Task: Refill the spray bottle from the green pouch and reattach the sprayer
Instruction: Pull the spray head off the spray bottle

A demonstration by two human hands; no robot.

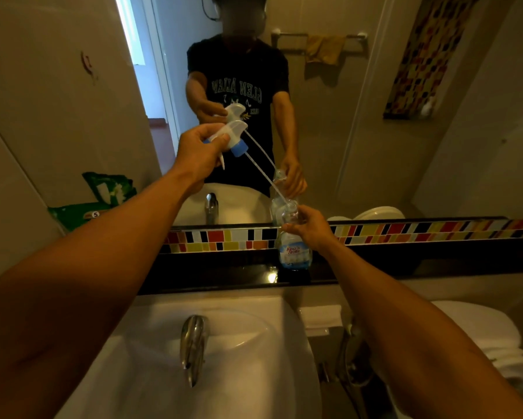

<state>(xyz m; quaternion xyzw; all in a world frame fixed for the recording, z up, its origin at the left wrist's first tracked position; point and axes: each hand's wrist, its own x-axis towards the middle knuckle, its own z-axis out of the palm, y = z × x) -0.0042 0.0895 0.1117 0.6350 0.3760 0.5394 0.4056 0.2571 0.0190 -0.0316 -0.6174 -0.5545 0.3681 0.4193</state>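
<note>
A clear spray bottle (293, 249) with a blue and white label stands on the black ledge (224, 276) under the mirror. My right hand (310, 228) grips its neck. My left hand (198, 155) holds the white sprayer (233, 134) with its blue collar up and to the left of the bottle. The sprayer's thin dip tube (263, 173) slants down to the bottle's open mouth, its tip at or just inside the opening. The green pouch (85, 211) lies at the left end of the ledge, partly hidden behind my left forearm.
A white basin (248, 358) with a chrome tap (193, 346) sits below the ledge. A strip of coloured tiles (405, 229) runs behind the bottle. The mirror (329, 116) reflects me and the bottle. A white toilet (477, 328) stands at the right.
</note>
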